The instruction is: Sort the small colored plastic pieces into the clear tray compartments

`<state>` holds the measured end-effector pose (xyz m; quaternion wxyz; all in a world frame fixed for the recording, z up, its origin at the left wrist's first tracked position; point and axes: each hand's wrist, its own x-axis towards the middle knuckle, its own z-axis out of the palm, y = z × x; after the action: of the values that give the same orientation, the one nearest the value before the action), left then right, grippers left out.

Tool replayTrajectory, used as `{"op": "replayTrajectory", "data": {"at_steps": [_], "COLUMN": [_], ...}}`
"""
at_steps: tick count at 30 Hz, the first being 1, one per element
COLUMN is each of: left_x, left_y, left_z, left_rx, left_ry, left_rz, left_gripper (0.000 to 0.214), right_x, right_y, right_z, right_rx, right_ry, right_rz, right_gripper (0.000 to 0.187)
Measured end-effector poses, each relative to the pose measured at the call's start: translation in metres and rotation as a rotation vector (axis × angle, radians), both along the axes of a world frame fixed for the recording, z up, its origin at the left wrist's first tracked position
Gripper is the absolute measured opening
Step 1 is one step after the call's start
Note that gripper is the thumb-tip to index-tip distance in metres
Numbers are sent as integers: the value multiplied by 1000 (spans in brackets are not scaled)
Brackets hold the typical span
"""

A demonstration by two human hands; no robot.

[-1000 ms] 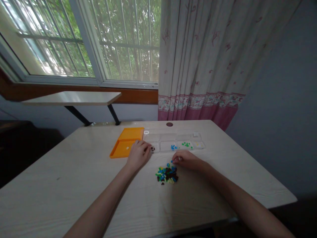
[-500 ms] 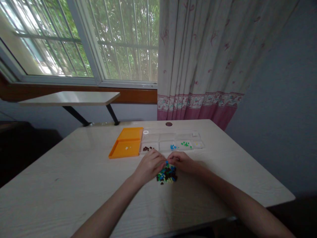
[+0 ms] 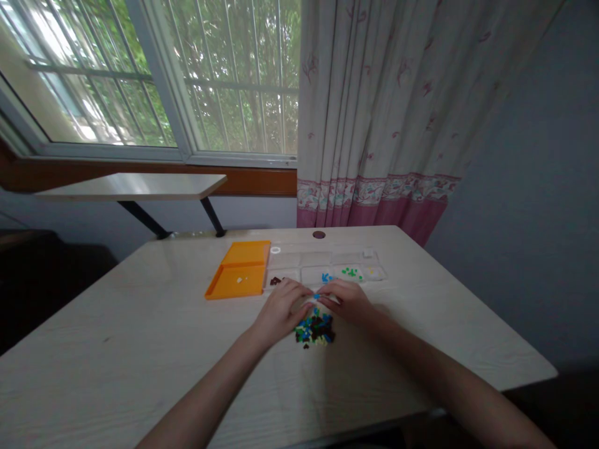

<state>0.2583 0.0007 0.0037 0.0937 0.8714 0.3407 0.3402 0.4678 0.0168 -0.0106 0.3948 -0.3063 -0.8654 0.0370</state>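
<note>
My left hand (image 3: pixel 282 310) and my right hand (image 3: pixel 347 300) meet above the table, fingertips pinched from both sides on a small blue plastic piece (image 3: pixel 317 296). Its exact shape is too small to make out. Just below the fingers lies a pile of small pieces (image 3: pixel 316 329) in dark brown, blue, green and pale yellow. Behind the hands stands a clear compartment tray (image 3: pixel 299 257). Its front compartments hold brown pieces (image 3: pixel 276 281), blue pieces (image 3: pixel 326 277), green pieces (image 3: pixel 350 272) and a few yellow ones (image 3: pixel 372 271). My left fingers partly cover the brown compartment.
An open orange case (image 3: pixel 234 293) lies left of the tray with a few pale bits (image 3: pixel 239 280) in it. A raised shelf (image 3: pixel 140 185) on black legs stands at the back left. A round hole (image 3: pixel 319 234) is near the table's (image 3: pixel 163 349) back edge, before the curtain (image 3: pixel 374 125).
Both hands have shifted slightly up and away from the pile, with the blue piece between their fingertips. More of the pile's top shows. The left hand covers more of the brown pieces.
</note>
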Motion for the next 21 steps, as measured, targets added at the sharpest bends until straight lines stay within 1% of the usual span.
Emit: {"op": "replayTrajectory", "data": {"at_steps": [4,7,10,15,21], "left_x": [-2,-3,-3,-7,-19], "left_y": [4,7,7,6,12], "left_z": [-6,-10,-9,-3,-2], "left_rx": [-105,-143,-142,-123,-104], "left_ry": [114,209,246,275,347], "left_rz": [-72,-112,-106,-81,-7], "left_gripper": [32,39,37,28,20], "right_x": [8,14,17,19,20], "right_y": [6,8,8,8,7], "right_z": [9,16,21,22,24], "right_rx": [102,135,151,165,201], "right_ry": [81,89,92,115,126], "right_rz": [-93,-129,-140,-152,-160], "right_gripper": [13,11,10,10,9]}}
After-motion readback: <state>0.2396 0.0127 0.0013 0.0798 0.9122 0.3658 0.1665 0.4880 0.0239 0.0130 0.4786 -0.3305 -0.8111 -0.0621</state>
